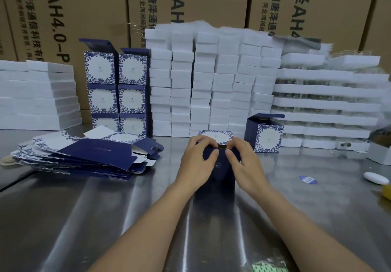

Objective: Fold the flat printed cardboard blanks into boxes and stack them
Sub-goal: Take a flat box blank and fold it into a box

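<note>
A navy box [219,172] with a blue-and-white floral panel stands on the steel table [105,208] at the centre. My left hand [197,161] and my right hand [243,162] grip its top edge from either side, fingers curled over the flap. A fanned pile of flat printed blanks [84,155] lies to the left. Folded boxes are stacked in two columns [116,85] behind the pile, their top lids open. One more folded box [266,134] with its lid up stands just right of my hands.
White foam blocks [211,81] are piled high along the back, with more at the left [38,94] and trays at the right [328,102]. Brown cartons [63,7] form the rear wall. A white oval object [375,178] and a round sticker [308,180] lie at the right.
</note>
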Tool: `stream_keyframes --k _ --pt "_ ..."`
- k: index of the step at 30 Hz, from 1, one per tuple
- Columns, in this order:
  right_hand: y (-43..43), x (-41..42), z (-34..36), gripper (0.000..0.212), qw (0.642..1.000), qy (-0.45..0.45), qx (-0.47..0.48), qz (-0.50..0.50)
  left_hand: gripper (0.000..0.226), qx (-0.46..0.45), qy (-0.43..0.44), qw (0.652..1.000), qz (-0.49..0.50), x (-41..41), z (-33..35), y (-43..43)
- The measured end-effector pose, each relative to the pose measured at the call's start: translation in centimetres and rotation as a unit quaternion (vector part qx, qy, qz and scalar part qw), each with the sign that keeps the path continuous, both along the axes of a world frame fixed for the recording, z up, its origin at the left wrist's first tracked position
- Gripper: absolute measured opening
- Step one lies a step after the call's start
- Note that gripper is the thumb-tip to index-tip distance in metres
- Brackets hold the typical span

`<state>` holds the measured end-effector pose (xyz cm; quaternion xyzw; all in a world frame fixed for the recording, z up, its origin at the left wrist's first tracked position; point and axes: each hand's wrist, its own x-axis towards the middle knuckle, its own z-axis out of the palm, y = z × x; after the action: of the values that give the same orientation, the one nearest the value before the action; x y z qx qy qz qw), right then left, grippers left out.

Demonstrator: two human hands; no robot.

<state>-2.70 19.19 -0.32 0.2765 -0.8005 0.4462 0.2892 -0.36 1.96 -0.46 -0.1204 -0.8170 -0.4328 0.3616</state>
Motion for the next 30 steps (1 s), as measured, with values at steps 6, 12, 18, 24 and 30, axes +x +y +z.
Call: stream_keyframes --k 6,12,18,24,30 --pt "0.4 -0.4 -0.3 0.015 1.0 -0.015 -0.022 0.001 0.014 0.016 -0.006 1.0 -0.007 -0.2 0.3 -0.5" --pt "0.4 -0.6 -0.2 0.016 0.999 -0.021 -0.025 -0.002 0.012 0.046 -0.016 0.999 0.001 -0.5 0.4 -1.0" --pt "0.6 -0.8 -0.3 0.011 0.999 -0.038 -0.032 0.009 0.011 0.056 -0.022 0.998 -0.017 -0.6 0.2 -1.2" --pt "1.0 -0.6 -0.4 0.023 0.998 -0.044 -0.051 0.02 0.03 0.034 -0.028 0.999 0.005 -0.2 0.0 -1.0" --pt "1.1 -0.7 -0.2 0.016 1.0 0.007 -0.014 0.009 0.025 -0.041 0.002 0.998 0.037 -0.2 -0.3 -1.2"
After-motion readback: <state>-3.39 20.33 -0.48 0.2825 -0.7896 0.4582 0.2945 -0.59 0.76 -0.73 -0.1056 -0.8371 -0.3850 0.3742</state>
